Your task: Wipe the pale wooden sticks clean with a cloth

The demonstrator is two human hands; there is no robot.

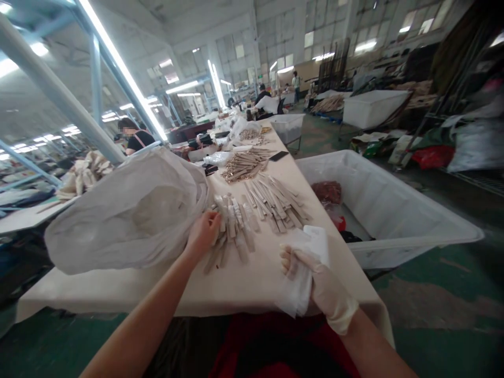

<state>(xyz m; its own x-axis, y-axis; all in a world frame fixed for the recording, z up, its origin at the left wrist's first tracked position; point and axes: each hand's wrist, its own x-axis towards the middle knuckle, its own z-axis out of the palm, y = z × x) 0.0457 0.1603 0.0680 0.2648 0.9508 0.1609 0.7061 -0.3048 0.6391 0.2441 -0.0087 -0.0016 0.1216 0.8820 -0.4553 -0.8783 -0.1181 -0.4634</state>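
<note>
My left hand [203,231], bare, has its fingers curled at the edge of a pile of beige fabric strips [232,218], some of them in clear plastic sleeves. What its fingertips grip is hidden. In a pale thin glove, my right hand [315,278] is closed around clear plastic bags [296,291] near the table's front edge. Just beyond it lies a white stack [318,241], perhaps more bags. More beige strips [275,202] are fanned out ahead of my right hand. Behind them sits a heap of strips with shiny metal ends [246,165].
A big white sack [129,215] leans at the left on the cloth-covered table [236,291]. A dark phone-like slab [279,156] lies by the right edge. Along that side stands a white plastic bin [394,210] with red items inside. Other people [142,140] are farther back.
</note>
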